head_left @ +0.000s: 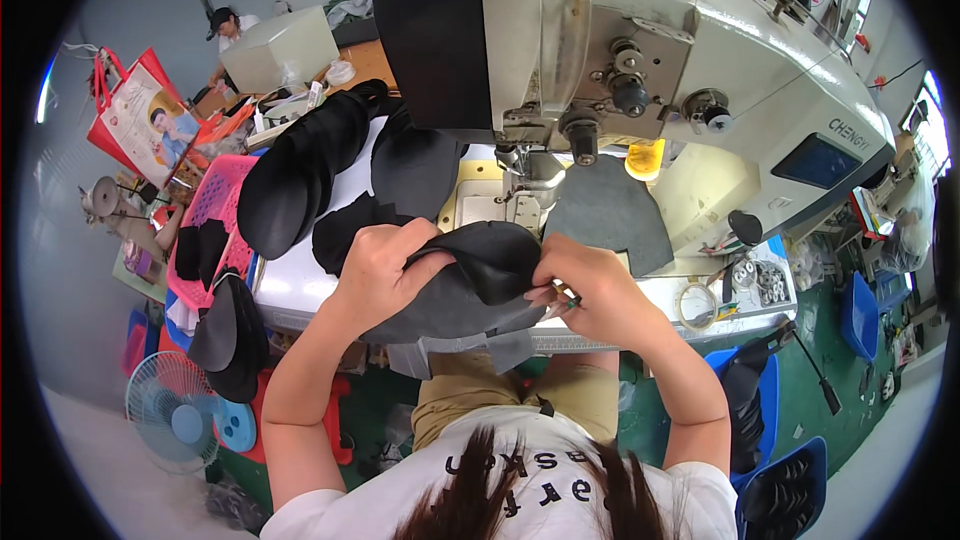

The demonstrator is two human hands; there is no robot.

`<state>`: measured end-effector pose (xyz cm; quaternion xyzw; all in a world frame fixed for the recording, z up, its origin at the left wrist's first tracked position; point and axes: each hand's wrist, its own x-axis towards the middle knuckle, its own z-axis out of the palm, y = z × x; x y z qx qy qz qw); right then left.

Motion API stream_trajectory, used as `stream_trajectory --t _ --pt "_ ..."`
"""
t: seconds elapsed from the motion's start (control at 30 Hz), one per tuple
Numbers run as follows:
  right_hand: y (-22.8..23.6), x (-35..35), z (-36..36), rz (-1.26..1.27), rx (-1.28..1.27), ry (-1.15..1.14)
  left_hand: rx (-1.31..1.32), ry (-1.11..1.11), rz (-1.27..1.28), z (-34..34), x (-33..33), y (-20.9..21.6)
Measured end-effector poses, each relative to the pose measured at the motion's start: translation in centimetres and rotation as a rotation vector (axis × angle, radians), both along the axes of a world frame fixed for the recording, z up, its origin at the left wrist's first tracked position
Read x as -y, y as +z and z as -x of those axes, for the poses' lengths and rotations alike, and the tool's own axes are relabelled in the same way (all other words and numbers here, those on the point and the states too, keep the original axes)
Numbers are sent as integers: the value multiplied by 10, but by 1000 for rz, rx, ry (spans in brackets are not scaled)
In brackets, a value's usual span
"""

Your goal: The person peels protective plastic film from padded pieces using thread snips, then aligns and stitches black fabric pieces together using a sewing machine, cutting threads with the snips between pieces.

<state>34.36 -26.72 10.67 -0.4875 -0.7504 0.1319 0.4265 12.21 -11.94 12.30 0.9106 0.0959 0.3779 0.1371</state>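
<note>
Between my hands a curved black leather-like piece [497, 258] is held up in front of the sewing machine, its upper edge folded over. My left hand [385, 268] is closed on its left edge, thumb in front. At the right edge my right hand [592, 285] is closed on the same piece. A small slim tool [566, 294] also sticks out from the right fingers; its kind is not clear. The sewing machine [640, 50] stands just beyond, its needle area [520, 165] behind the held piece. A flat dark grey piece [610, 210] lies on the table right of the needle.
Stacked black pieces [285, 185] lie at the left, beside a pink basket [222, 190]. Bobbins [765, 280] and a tape roll [697, 306] sit on the right of the table. Blue bins [790, 490] stand at lower right, a fan [180, 410] at lower left. Another person [228, 28] sits far left.
</note>
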Motion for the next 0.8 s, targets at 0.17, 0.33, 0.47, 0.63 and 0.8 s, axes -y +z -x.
stream_trajectory --t 0.17,0.33,0.47,0.63,0.8 --pt "-7 8 1 235 -380 -60 28 -44 131 -2 5 -1" --pt "-20 7 2 153 -572 -195 55 -24 224 2 16 -7" --pt "-30 4 2 133 -586 -205 38 -38 373 2 18 -11" --pt "-35 6 2 170 -583 -221 9 -37 477 3 19 -13" --pt "-21 11 2 280 -374 -287 -5 -52 521 4 19 -10"
